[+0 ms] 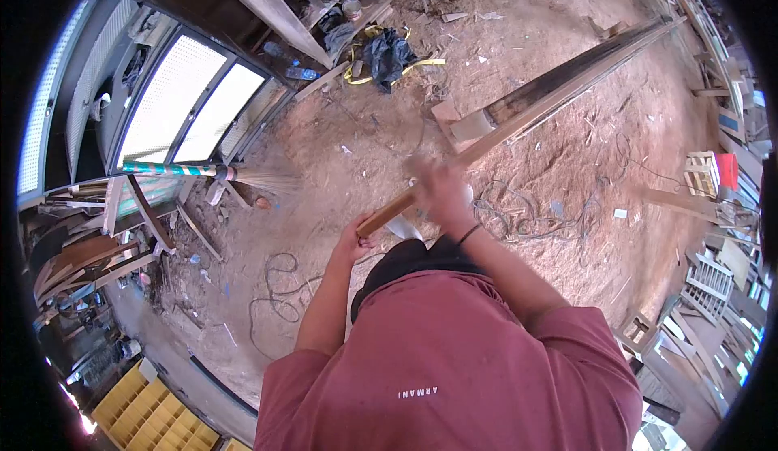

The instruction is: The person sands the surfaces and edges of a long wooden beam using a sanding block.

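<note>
A long wooden strip point(502, 132) runs diagonally from near my body toward the upper right. My left hand point(354, 239) is closed around its near end, with the fingers curled at the edge and underside. Over the strip, a little farther along, is my right hand point(444, 196), smeared by motion. Its fingers and anything in them cannot be made out. A dark, weathered beam point(559, 74) lies alongside the far part of the strip. Near its closer end a pale wooden block point(472, 127) sits next to the strip.
Loose cable point(279, 263) lies coiled on the dirt floor. A broom point(219, 172) and leaning boards are at left. A black plastic bag point(389, 55) and a water bottle point(302, 73) lie ahead. At right are a red bucket point(727, 171) and stacked timber; a yellow crate point(150, 410) stands lower left.
</note>
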The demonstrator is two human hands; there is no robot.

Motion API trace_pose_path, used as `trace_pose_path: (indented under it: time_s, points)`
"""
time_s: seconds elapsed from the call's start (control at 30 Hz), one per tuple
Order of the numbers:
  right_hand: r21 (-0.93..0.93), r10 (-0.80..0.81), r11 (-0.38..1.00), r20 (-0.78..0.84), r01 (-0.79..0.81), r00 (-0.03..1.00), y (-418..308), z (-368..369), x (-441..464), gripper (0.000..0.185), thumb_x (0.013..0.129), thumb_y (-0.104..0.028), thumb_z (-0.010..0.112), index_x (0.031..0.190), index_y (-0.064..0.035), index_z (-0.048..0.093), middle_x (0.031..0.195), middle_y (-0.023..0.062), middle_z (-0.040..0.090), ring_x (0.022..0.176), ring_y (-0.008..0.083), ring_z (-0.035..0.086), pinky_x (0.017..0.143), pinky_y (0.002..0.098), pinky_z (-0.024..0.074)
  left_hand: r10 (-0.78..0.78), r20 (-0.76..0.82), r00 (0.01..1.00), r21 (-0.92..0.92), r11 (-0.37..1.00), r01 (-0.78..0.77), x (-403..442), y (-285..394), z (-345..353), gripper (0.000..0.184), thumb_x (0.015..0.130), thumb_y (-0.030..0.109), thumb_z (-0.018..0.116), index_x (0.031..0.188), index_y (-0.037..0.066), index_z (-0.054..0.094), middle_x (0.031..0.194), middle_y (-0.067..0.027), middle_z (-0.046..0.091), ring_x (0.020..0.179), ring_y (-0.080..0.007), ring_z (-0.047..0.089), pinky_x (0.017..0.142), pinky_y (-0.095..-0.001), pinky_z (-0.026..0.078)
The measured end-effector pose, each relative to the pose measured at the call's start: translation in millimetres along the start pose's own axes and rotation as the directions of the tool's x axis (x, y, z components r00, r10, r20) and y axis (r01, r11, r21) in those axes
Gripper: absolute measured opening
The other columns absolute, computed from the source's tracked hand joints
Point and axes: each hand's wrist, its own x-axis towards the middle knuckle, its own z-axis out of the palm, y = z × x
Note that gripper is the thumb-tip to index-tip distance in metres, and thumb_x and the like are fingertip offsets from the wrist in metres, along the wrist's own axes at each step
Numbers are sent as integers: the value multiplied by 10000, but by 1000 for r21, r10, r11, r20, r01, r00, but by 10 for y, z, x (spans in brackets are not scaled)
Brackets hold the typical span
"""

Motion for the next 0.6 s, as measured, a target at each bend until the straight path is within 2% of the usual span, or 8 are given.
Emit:
trace_pose_path:
  time_s: [0.1,0.2,0.27,0.33,0.37,0.43,0.5,0.6]
  points:
    - [225,-260,943,40,245,965,-751,254,-402,655,921,-228,725,1537,-74,566,1223,224,644,1159,445,599,1042,565,480,-11,-47,999,-74,997,8,77,-73,-85,289,1102,393,624,1165,118,689,666,16,493,446,-78,347,403,-249,270]
    - [141,-107,986,168,84,980,-143,-24,-130,631,902,-217,743,1496,-71,592,1185,233,656,1140,446,614,1018,553,495,-9,-37,999,-57,998,7,7,0,-52,286,1102,400,621,1124,122,686,640,34,464,445,-75,346,402,-252,269]
    - [38,88,996,-94,-85,992,532,-522,147,579,900,-185,738,1447,-43,614,1106,247,656,1122,459,625,994,566,503,9,8,1000,28,1000,-9,-31,6,64,284,1099,405,626,1098,128,686,629,43,451,445,-74,345,402,-254,269]
    - [-46,262,948,-453,-315,852,969,-632,219,558,900,-159,725,1436,-47,616,1139,258,665,1146,463,624,985,578,506,34,-56,998,22,999,-33,-55,-6,72,244,1052,391,716,983,159,691,579,64,381,443,-95,341,418,-280,275]
    - [-44,265,947,-455,-318,850,929,-540,163,558,900,-159,725,1436,-47,616,1139,258,665,1146,463,624,985,578,506,33,-57,998,26,999,-32,-68,1,45,244,1052,391,716,983,159,691,579,64,381,443,-95,341,418,-280,275]
    - [132,235,967,-139,-218,962,521,-379,79,631,903,-163,732,1495,-30,557,1240,278,626,1179,474,604,1019,573,507,-4,-71,997,-4,1000,3,51,7,-50,251,1050,390,714,983,149,692,573,64,398,438,-98,358,413,-282,281]
    - [80,-56,995,-34,59,998,-79,195,-267,631,891,-164,752,1479,-29,570,1238,272,629,1196,462,606,1017,556,526,-7,-150,989,16,1000,9,6,-21,71,261,1053,394,707,990,141,693,577,57,416,436,-100,365,411,-278,282]
    - [253,-167,954,-7,163,986,-630,147,-465,606,887,-143,748,1465,-46,591,1210,261,639,1206,455,612,1027,546,532,-9,-131,991,20,1000,12,10,-1,-4,274,1060,401,692,1016,131,704,593,45,456,435,-104,378,406,-278,284]
